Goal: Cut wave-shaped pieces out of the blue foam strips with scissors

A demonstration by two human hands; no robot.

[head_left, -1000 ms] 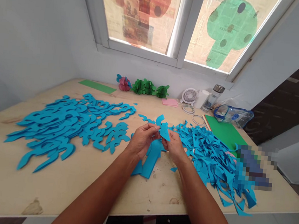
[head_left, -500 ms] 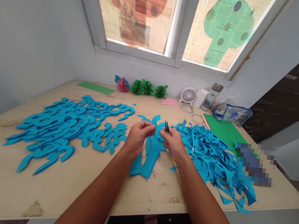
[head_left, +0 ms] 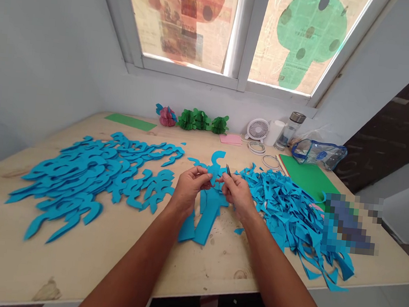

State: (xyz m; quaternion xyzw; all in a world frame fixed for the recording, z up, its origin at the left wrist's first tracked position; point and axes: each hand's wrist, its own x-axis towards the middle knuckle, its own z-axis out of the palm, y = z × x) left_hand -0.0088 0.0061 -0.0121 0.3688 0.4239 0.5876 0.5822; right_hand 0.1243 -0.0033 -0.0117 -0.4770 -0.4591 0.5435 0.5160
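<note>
A person's left hand (head_left: 192, 183) pinches a curved blue paper piece (head_left: 217, 160) between thumb and fingers at the center of the frame, above a wooden bench (head_left: 113, 270). The piece rises from the fingertips, its hooked end uppermost, just to the right of the left hand and to the left of the right hand (head_left: 239, 190). The right hand is closed around scissors (head_left: 228, 170), their dark tips pointing up; whether its fingers also touch the paper cannot be told. The grip on the lower part of the piece seems meant to leave its curved end free, while the upturned scissors appear tucked out of the paper's way. Flat blue strips (head_left: 207, 221) lie beneath the hands, probably kept there for easy reach. Wavy blue cutouts (head_left: 80, 170) spread across the left of the frame and jagged blue scraps (head_left: 279, 204) heap at the right, a split that suggests shaped pieces are being sorted from offcuts. Green paper (head_left: 310, 179) lies beyond the scraps, and a small white fan (head_left: 258, 129) stands near the wall.
</note>
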